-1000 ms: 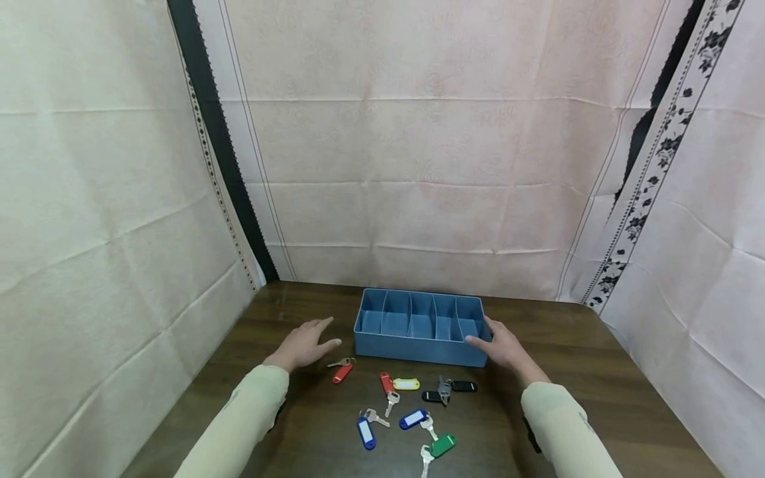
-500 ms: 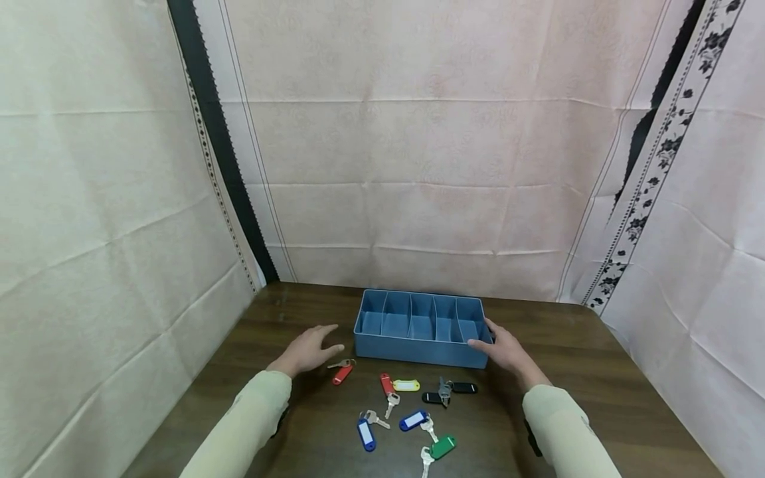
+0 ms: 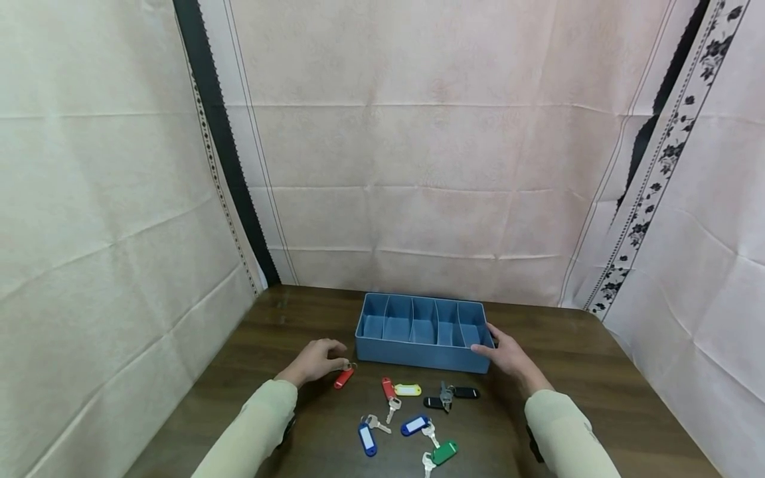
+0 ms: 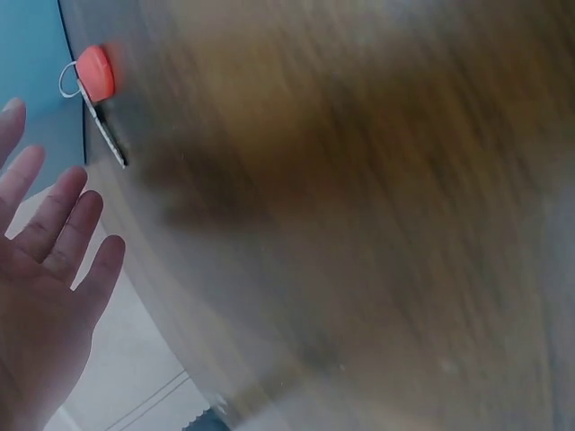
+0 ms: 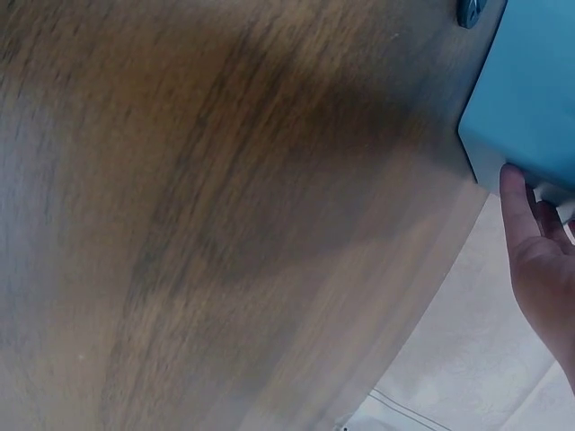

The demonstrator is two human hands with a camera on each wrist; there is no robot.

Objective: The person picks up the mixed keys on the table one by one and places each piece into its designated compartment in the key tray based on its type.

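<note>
In the head view, my left hand [image 3: 319,360] is low over the table, its bent fingers beside a red key tag [image 3: 344,378]. The left wrist view shows this red tag [image 4: 95,72] with its ring and key, and my left fingers [image 4: 67,220] apart from it. A blue divided box [image 3: 421,355] stands at the back of the table. My right hand [image 3: 508,355] holds the box's right end, thumb at the front edge and fingers along the end wall. In the right wrist view, fingers [image 5: 517,202] touch the blue box [image 5: 526,90].
On the dark wooden table [image 3: 239,405] lie keys with a second red tag [image 3: 388,388], a yellow tag [image 3: 408,390], black tags [image 3: 466,392], blue tags [image 3: 367,439] and a green tag [image 3: 444,453]. Pale cloth [image 3: 418,166] hangs behind the table.
My left hand has moved down and slightly right to the red key tag, its fingers bending and covering the key. My right hand stays at the box. The whole head view shifts slightly.
</note>
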